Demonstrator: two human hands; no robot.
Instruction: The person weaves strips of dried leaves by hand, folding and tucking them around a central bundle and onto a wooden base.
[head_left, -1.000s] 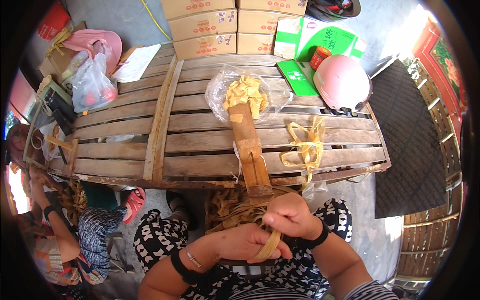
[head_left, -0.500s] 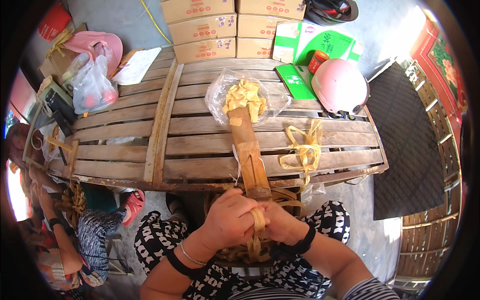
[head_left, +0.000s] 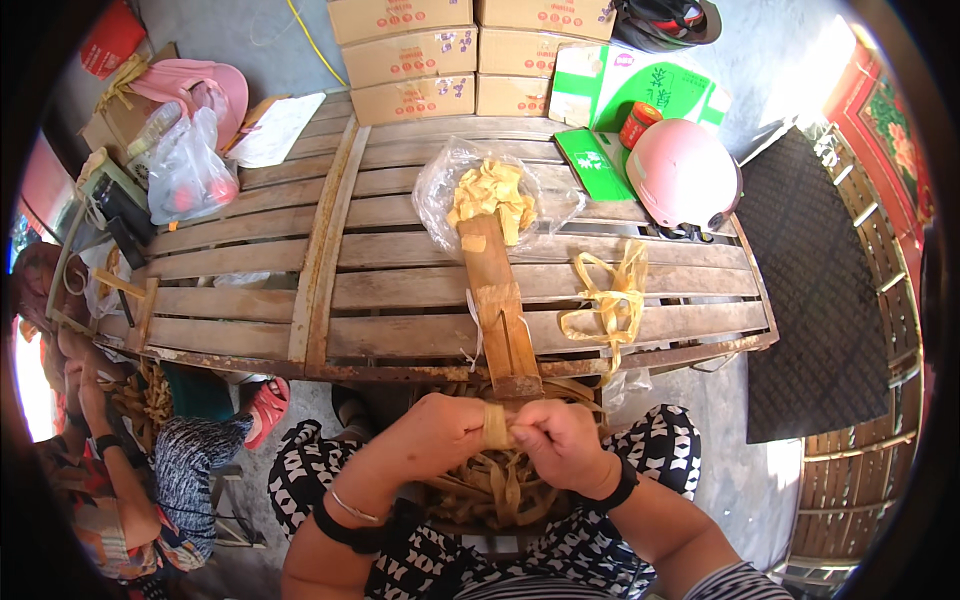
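Just off the table's near edge, a flat tan strip [head_left: 496, 425] is stretched between my two hands. My left hand [head_left: 440, 432] is closed on its left side; my right hand [head_left: 562, 440] pinches its right side, thumb on top. Both stay in front of the lower end of a narrow wooden board [head_left: 490, 290] with a slot down its middle. Below them lies a heap of similar tan strips [head_left: 505, 490] between my knees; its container is mostly hidden. At the board's far end, folded yellow pieces [head_left: 492, 190] lie in a clear plastic bag [head_left: 430, 205].
The slatted table [head_left: 400, 290] holds a loose tangle of yellow strips [head_left: 625, 300], a pink helmet [head_left: 685, 175] and green cardboard [head_left: 590, 165]. Cartons [head_left: 415, 55] are stacked behind. Another person [head_left: 110, 480] sits at the left, hands together.
My hands have drawn level and spread slightly apart, and the strip, earlier bunched as a loop with an end hanging down, now lies flat between them. The board has not moved.
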